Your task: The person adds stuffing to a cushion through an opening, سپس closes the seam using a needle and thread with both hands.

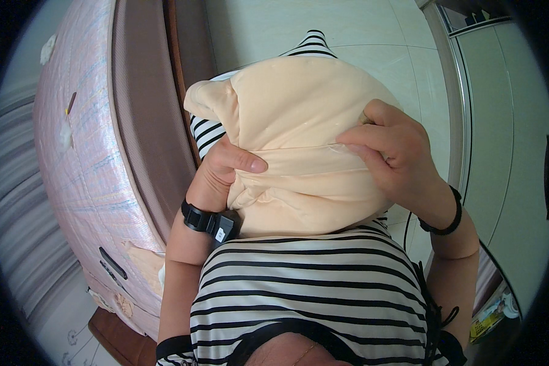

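Note:
A plump cream stuffed cushion lies across my lap, with a rounded knob of the same cloth at its far left. A long fold or seam runs across its middle. My left hand is closed round the cushion's left side, thumb lying on top by the fold and the other fingers hidden beneath. At the right end of the fold, my right hand pinches thumb and fingertips together against the cloth. Whatever sits in that pinch is too small to make out. A small brownish bit shows by its curled index finger.
To the left stands a bed with a pale plaid cover. White fluff, a thin dark tool with yellow, a black elongated item and cream cloth lie on it. A pale cabinet is at the right.

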A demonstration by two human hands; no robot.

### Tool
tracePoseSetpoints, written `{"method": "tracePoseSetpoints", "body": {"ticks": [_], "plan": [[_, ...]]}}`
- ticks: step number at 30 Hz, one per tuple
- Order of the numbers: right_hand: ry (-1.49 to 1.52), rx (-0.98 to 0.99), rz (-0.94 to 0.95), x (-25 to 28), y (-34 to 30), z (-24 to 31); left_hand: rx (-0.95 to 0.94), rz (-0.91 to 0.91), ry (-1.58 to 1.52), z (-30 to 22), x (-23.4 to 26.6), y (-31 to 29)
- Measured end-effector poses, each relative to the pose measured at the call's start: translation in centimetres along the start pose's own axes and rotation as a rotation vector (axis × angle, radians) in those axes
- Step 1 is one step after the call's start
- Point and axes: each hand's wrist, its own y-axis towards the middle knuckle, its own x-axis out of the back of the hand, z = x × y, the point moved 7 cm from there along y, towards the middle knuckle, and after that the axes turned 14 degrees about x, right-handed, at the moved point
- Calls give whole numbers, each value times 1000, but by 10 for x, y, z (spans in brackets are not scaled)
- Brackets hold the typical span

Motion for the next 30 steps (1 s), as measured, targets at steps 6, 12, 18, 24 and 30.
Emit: {"method": "tracePoseSetpoints", "body": {"ticks": [6,12,18,24,30], "plan": [[32,-10,21,-2,2,0,-4,-14,-5,-1,-3,-1],[109,16,19,-6,4,-1,-12,4,-10,0,-3,1],[201,-19,64,-10,5,-9,4,40,13,-1,-2,2],[265,-42,107,-14,8,-13,9,62,-23,1,-4,4],[239,-6,65,-16,12,-1,25,77,-23,2,-6,6]]}}
